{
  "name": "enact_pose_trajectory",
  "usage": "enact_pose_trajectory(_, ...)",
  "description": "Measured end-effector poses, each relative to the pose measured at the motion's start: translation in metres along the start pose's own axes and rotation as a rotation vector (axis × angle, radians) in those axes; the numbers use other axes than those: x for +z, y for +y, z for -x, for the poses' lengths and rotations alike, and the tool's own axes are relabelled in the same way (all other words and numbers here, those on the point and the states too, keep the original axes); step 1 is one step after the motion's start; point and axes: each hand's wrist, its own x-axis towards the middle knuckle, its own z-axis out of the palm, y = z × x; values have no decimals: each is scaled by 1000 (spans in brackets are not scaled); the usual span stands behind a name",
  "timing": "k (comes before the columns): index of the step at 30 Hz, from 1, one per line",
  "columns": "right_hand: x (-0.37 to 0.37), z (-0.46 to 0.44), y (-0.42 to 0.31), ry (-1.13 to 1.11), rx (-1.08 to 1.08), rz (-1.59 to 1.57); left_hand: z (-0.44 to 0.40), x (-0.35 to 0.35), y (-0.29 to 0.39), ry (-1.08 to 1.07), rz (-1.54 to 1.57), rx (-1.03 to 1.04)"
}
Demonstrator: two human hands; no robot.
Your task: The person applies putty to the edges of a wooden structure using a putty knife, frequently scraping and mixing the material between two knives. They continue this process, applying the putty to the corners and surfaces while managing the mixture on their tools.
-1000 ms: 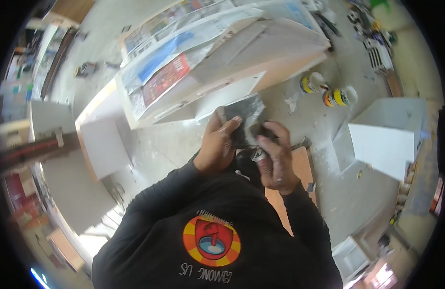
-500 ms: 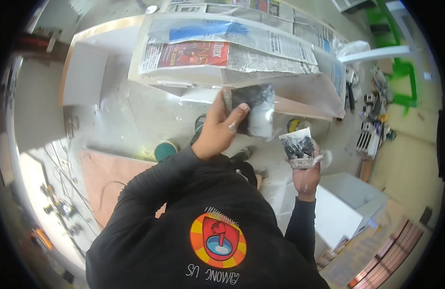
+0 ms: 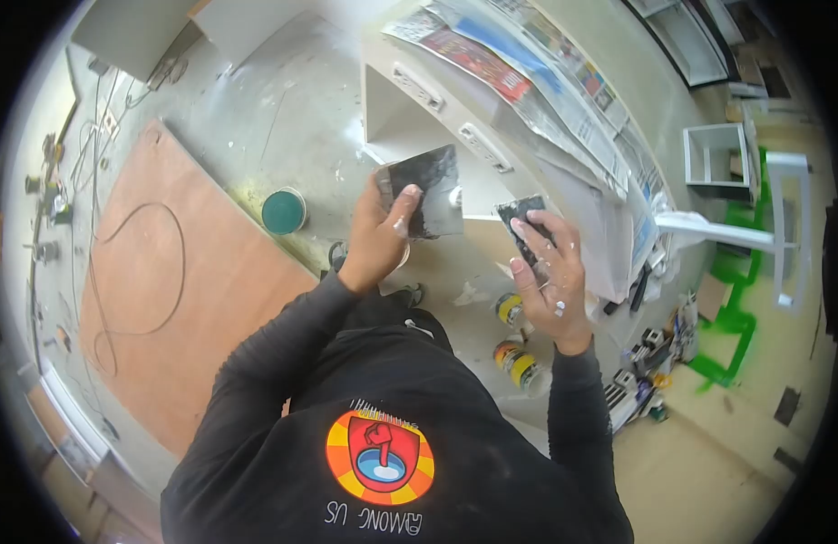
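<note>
Status: work is in hand, by judgement at an intermediate stage. The left hand (image 3: pixel 383 222) grips the larger flat plate (image 3: pixel 428 181), thumb pressed on its dark-smeared face. The right hand (image 3: pixel 555 272) holds the smaller flat plate (image 3: pixel 521 216), fingers laid over its face; the underside of this grip is hidden. The two plates stand apart, in front of the body. Neither is set down.

Completed: newspaper (image 3: pixel 478 63) covers part of the white cabinet (image 3: pixel 451 109). White residue marks both hands, which suggests that material is already in use.

Outstanding: dark smears remain on both plates. The extent of finished work on the cabinet cannot be determined from this view.

Adjacent items: the green-topped container (image 3: pixel 284 211) stands on the floor (image 3: pixel 283 100) beside the wooden board (image 3: pixel 179 281); two yellow-labelled cans (image 3: pixel 515 364) stand below the right hand in the view.
</note>
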Motion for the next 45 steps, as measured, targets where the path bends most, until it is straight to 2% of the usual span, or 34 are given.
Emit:
enact_pose_trajectory(1, 8, -3, -2, -17, 33, -47, 0, -11, -4, 19, 16, 9)
enact_pose_trajectory(3, 26, -10, -7, -60, 5, -32, 1, -37, -14, 88, 231, -100)
enact_pose_trajectory(5, 40, -17, -15, -172, -21, -20, 4, -52, -15, 111, 243, -86)
enact_pose_trajectory(8, 44, -38, -21, -260, -113, 65, 3, -60, -18, 203, 59, -42)
enact_pose_trajectory(12, 47, -65, -13, -357, -247, 130, 7, -63, -27, 282, 169, -16)
enact_pose_trajectory(14, 48, -79, 1, -396, -330, 139, 8, -64, -35, 305, 72, 67)
enact_pose_trajectory(17, 50, -97, 9, -419, -435, 228, 14, -60, -52, 467, 201, 96)
enact_pose_trajectory(20, 57, -97, 16, -544, -477, 293, 31, -61, -73, 622, 232, 106)
enact_pose_trajectory(22, 64, -96, 18, -658, -371, 68, 41, -62, -80, 716, 188, 124)
enact_pose_trajectory(26, 85, -85, 36, -695, -292, -55, 60, -73, -86, 759, 352, 145)
enact_pose_trajectory(28, 100, -67, 51, -680, 324, -671, 62, -82, -84, 744, 335, 109)
enact_pose_trajectory(30, 107, -56, 45, -658, 389, -704, 65, -98, -80, 725, 314, 67)
enact_pose_trajectory(32, 117, -54, 37, -627, 453, -730, 60, -112, -71, 656, 137, 53)
enact_pose_trajectory(34, 125, -56, 32, -642, 434, -999, 53, -124, -62, 607, 71, 44)
enact_pose_trajectory(35, 128, -64, 20, -634, 444, -995, 49, -129, -59, 569, 10, 46)
enact_pose_trajectory(37, 130, -84, -10, -668, -46, -320, 44, -137, -56, 533, -15, 62)
enact_pose_trajectory(38, 133, -89, -23, -668, -37, -313, 43, -140, -55, 499, -65, 87)
enact_pose_trajectory(40, 142, -95, -42, -538, -373, 89, 43, -142, -53, 467, -100, 113)
enact_pose_trajectory(43, 156, -90, -50, -559, -466, 246, 45, -140, -50, 384, -30, 27)
enact_pose_trajectory(45, 160, -79, -44, -570, -513, 237, 44, -139, -51, 504, -302, 154)
